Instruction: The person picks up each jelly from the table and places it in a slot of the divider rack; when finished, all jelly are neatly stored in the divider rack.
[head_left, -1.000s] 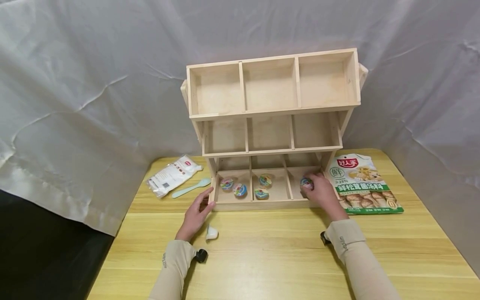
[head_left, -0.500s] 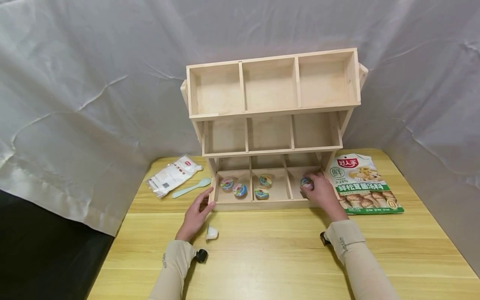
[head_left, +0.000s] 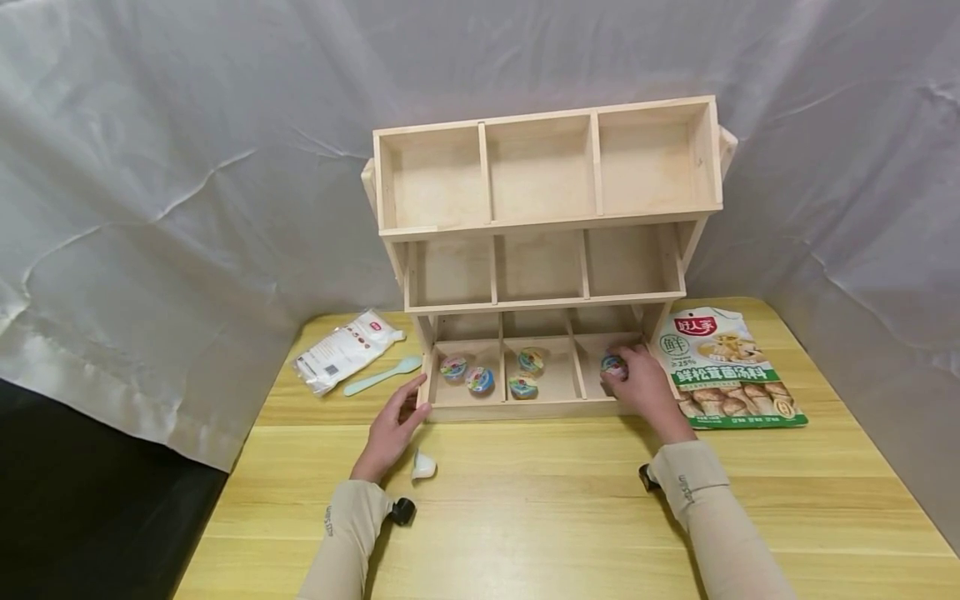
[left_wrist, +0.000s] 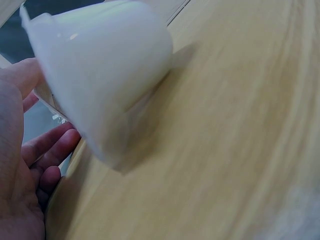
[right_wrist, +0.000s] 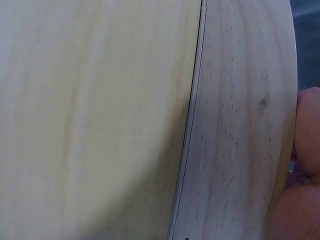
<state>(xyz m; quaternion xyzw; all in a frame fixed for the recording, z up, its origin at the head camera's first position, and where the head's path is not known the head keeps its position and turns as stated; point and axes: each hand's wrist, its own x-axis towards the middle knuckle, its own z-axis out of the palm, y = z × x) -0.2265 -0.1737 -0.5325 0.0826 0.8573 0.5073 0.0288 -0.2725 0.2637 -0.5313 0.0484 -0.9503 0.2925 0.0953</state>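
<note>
My right hand (head_left: 640, 380) pinches a small jelly cup (head_left: 612, 367) with a colourful lid in the right compartment of the lowest tier. That tier belongs to a pale wooden three-tier rack (head_left: 547, 301). My left hand (head_left: 392, 427) rests at the rack's lower left corner, thumb toward the front edge and fingers along the side. Several jelly cups lie in that tier, a pair in the left compartment (head_left: 480, 382) and a pair in the middle one (head_left: 523, 386). A white cup (left_wrist: 100, 70) lies tipped on the table near my left hand. The right wrist view hides the held cup behind the rack's front board (right_wrist: 240, 120).
Left of the rack lie a white packet (head_left: 348, 352) and a pale green spoon (head_left: 382, 377). A green and white mushroom seasoning pouch (head_left: 727, 371) lies to its right, close to my right hand. Grey cloth (head_left: 187, 167) hangs behind and beside the wooden table (head_left: 525, 517).
</note>
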